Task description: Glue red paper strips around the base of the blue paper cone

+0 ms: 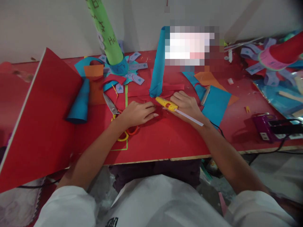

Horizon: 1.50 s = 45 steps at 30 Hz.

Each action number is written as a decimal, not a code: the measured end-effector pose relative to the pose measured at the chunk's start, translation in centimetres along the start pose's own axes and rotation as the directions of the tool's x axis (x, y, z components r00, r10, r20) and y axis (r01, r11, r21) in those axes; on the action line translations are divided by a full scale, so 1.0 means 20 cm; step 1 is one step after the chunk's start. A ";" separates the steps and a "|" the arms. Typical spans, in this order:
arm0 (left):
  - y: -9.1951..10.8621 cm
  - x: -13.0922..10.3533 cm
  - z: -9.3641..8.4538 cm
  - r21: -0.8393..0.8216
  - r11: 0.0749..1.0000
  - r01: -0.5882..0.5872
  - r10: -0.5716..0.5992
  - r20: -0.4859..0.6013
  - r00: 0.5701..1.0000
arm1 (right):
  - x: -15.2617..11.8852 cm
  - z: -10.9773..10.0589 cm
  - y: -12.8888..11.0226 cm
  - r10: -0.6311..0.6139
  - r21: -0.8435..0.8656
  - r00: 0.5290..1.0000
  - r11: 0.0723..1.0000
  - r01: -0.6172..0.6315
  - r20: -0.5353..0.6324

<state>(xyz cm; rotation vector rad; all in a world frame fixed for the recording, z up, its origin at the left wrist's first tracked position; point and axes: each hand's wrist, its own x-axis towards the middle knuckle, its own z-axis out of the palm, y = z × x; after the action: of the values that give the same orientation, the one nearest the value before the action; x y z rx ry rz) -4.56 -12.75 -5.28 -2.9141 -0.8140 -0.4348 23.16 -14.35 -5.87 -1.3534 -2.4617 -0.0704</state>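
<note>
**Gluing red paper at the craft table**

At the far left of the frame, a big red sheet is leaning up off the table edge, its white rim showing. Just right of it, a blue paper cone is lying on the red tabletop. In the upper left, a green paper tube is standing in a blue collar with lilac star-marked strips fanning out around it.

Moving toward the centre, my scissors are lying blades up-left, their yellow and red handles partly hiding under my left wrist. I am pressing my left hand down flat on a red paper piece, fingers loosely together, gripping nothing.

Just right of those fingertips, I am holding a yellow glue gun in my right hand, which is closed around its body; the nozzle is pointing left toward the base of an upright blue paper roll, and a white glue stick is sticking out behind along my wrist.

Further right, blue and orange paper sheets are lying overlapped. In the lower right, a purple power strip is sitting near the table edge with black plugs in it. At the upper right, another tube with a pink band is resting on lilac strips.
</note>
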 end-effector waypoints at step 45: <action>0.00 0.00 0.00 -0.040 0.999 0.001 -0.001 0.000 1.000 | -0.06 -0.04 0.05 0.039 0.071 0.999 0.997 -0.039 -0.002</action>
<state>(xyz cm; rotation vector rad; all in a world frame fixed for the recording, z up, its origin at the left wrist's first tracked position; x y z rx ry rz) -4.58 -12.68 -5.26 -2.9505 -0.8163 -0.4569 24.77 -15.06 -5.58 -1.3694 -2.4109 0.0233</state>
